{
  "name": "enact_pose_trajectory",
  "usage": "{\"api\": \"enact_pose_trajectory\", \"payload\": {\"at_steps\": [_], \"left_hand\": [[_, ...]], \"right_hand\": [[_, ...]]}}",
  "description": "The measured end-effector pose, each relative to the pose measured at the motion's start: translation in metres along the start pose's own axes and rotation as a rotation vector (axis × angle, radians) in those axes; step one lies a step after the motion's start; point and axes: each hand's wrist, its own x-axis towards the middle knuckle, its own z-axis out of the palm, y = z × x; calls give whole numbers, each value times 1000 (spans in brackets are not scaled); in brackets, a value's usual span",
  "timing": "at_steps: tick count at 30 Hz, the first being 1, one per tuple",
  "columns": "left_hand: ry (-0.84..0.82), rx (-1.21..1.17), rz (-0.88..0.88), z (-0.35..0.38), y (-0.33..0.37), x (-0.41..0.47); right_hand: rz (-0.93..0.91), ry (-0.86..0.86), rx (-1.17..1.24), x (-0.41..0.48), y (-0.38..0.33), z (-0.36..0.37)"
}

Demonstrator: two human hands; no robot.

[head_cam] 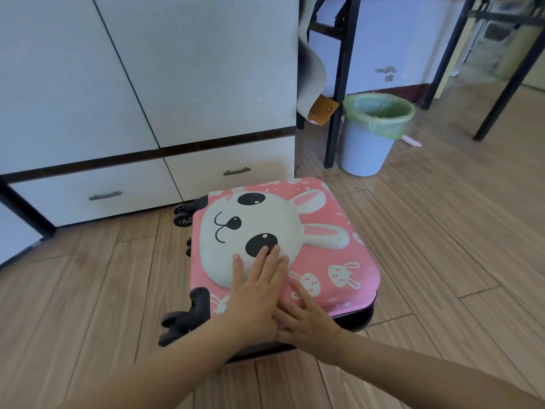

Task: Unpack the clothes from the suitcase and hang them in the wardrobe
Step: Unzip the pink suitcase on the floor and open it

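While suitcase [339, 255] lies on floor [442, 246], left hand [256, 296], right hand [306, 317] flat on it, fingers [271, 258] straight, released

Around the suitcase [321, 258], bare floor [442, 246] lies open from 2 to 4 o'clock and again from 7 to 9. The wardrobe [147, 84] stands close at 10 to 12. A black table leg [337, 113] and a bin [365, 149] block 1 o'clock.

We see soft daylight that enters from the upper right and lays a pale glare on the floor [460, 172]. The glossy suitcase [339, 255] carries small highlights. The wardrobe [147, 69] lines bend toward the edges, and the far right corner looks hazy.
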Motion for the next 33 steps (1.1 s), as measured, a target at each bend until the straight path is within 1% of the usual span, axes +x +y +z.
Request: {"api": "enact_pose_trajectory", "payload": {"at_steps": [5, 7, 10, 12, 14, 18, 22, 25, 27, 29, 31, 33], "left_hand": [[4, 20, -2, -14, -1, 3], [30, 2, -16, -22, -4, 3], [102, -63, -69, -38, -8, 4], [173, -92, -117, -53, -10, 6], [250, -101, -159, -69, -11, 9], [469, -136, -221, -91, -21, 20], [601, -135, -185, -102, -37, 24], [694, -150, -125, -102, -49, 25], [733, -112, -86, -98, -55, 25], [757, -5, -66, -93, -63, 29], [796, 82, -83, -93, -73, 37], [856, 120, -97, -99, -83, 49]], "right_hand": [[43, 91, 20, 15, 11, -3], [39, 114, 49, 24, 22, -12], [16, 98, 68, 35, 45, -29], [29, 96, 70, 46, 63, -38], [90, 115, 59, 59, 79, -41], [261, 240, 10, 89, 102, -44], [325, 309, -58, 110, 118, -45], [362, 273, -112, 123, 129, -46], [401, 249, -141, 131, 137, -48], [435, 237, -151, 138, 146, -51], [455, 226, -149, 144, 154, -51], [463, 217, -145, 150, 158, -48]]}}
